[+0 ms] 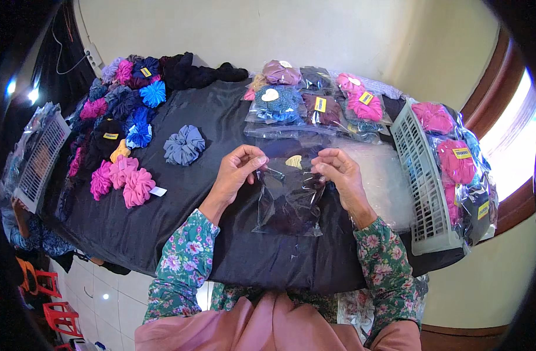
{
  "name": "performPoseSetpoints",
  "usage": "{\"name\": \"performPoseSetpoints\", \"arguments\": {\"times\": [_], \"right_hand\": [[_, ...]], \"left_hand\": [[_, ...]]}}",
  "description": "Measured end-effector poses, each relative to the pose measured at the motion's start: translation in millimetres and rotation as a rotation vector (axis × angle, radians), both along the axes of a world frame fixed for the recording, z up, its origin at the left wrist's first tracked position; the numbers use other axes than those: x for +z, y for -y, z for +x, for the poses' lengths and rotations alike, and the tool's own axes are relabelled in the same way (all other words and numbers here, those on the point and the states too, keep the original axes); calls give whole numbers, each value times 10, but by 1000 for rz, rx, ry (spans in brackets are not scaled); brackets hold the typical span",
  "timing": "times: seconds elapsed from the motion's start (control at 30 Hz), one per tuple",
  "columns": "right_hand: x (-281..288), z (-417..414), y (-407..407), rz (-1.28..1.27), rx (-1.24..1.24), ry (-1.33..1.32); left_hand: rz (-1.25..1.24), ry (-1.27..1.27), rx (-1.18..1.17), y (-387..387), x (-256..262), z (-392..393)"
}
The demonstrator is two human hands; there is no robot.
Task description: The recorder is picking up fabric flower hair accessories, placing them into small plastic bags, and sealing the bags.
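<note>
Between my hands is a clear plastic bag (290, 219) with a dark scrunchie (287, 184) in it and a pale heart-shaped tag (294, 162) near its top. My left hand (241, 169) pinches the bag's upper left edge between thumb and fingers. At the upper right edge, my right hand (338, 171) pinches it the same way. A loose grey-blue scrunchie (184, 145) lies on the black cloth left of my left hand. Just beyond my hands are bagged scrunchies (276, 103) in a group. Flat clear bags (377, 180) lie right of my right hand.
Loose scrunchies (138, 186) in many colours are heaped at the left. A white plastic basket (426, 184) with bagged scrunchies stands at the right, another basket (42, 158) at the far left, where a person's hand (20, 210) touches it. The wall borders the table's (224, 114) far side.
</note>
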State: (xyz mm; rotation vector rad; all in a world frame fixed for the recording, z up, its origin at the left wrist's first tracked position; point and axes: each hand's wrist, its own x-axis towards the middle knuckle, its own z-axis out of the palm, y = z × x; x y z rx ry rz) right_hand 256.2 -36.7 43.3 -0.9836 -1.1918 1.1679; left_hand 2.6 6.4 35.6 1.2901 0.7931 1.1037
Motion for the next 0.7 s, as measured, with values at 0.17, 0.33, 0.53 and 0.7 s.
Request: {"name": "performPoseSetpoints", "arguments": {"times": [0.17, 0.33, 0.53, 0.7], "right_hand": [[-23, 21, -10, -35, 50, 73], [-40, 11, -9, -33, 36, 108], [-118, 44, -40, -35, 74, 25], [-113, 34, -47, -46, 100, -71]], "left_hand": [[-16, 8, -12, -9, 0, -1], [-50, 7, -49, -13, -34, 12], [-28, -23, -101, -23, -31, -8], [-57, 30, -75, -16, -50, 5]]}}
